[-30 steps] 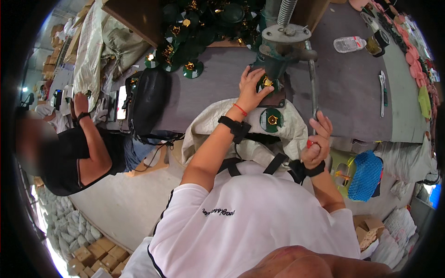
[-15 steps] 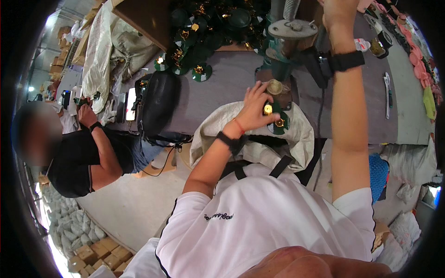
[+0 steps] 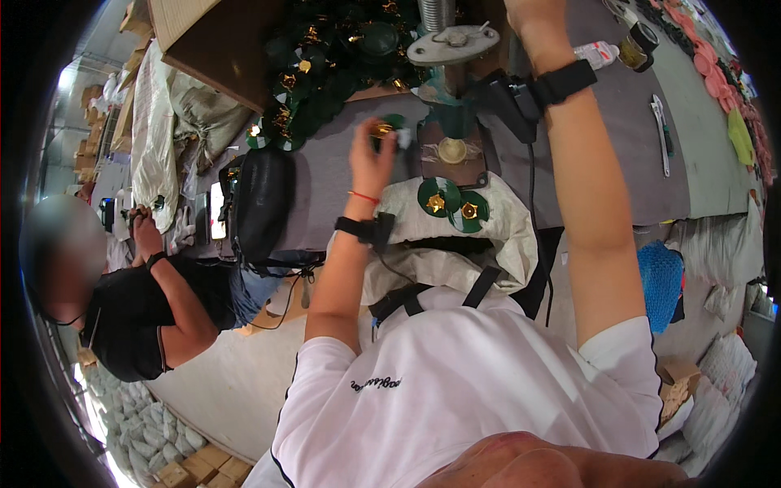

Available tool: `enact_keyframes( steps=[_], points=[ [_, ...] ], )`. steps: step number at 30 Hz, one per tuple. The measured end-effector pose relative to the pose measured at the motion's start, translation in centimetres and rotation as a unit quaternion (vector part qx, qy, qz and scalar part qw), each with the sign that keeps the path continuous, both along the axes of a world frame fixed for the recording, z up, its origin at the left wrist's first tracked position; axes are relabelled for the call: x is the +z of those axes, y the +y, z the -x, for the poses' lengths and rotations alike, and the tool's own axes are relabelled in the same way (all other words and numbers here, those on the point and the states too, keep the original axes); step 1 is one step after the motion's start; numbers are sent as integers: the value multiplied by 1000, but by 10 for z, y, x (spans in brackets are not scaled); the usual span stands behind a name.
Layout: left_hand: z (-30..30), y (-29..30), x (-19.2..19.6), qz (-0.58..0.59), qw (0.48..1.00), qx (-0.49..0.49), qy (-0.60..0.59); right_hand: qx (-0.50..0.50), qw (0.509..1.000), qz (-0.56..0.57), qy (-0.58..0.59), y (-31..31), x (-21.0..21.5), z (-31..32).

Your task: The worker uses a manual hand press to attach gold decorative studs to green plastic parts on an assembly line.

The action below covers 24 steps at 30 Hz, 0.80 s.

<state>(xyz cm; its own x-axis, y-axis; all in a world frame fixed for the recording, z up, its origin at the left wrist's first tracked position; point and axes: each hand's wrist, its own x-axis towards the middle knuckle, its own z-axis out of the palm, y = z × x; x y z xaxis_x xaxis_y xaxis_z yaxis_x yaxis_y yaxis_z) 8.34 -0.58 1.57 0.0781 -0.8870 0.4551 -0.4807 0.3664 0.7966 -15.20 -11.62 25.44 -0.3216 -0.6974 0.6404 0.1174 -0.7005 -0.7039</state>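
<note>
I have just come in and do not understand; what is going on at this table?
In the grip of the person's left hand is a green disc with a gold centre, over the grey table, left of a green machine. The right hand is at the top edge, partly cut off, so I cannot tell what it holds. Two similar discs lie on the pale cloth nearer the person, and many green pieces are heaped farther back.

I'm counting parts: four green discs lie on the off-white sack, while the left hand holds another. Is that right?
Not quite: the head view shows two green discs on the off-white sack, not four. The left hand does hold another green disc.
</note>
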Motion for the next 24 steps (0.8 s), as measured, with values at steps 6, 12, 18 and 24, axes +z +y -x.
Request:
enact_keyframes(
  steps=[6, 12, 18, 24],
  points=[
    [75, 18, -6, -46, 989, -122, -68, 29, 999, -21, -13, 17, 9, 5],
    [69, 15, -19, -86, 985, -114, -99, 100, 994, 39, 7, 146, -38, 24],
    [73, 10, -24, -68, 988, -124, -58, -102, 918, 8, 384, 258, -182, 62],
    [71, 2, -16, -62, 980, -129, -141, -20, 953, 190, 234, 198, -106, 53]
  ],
)
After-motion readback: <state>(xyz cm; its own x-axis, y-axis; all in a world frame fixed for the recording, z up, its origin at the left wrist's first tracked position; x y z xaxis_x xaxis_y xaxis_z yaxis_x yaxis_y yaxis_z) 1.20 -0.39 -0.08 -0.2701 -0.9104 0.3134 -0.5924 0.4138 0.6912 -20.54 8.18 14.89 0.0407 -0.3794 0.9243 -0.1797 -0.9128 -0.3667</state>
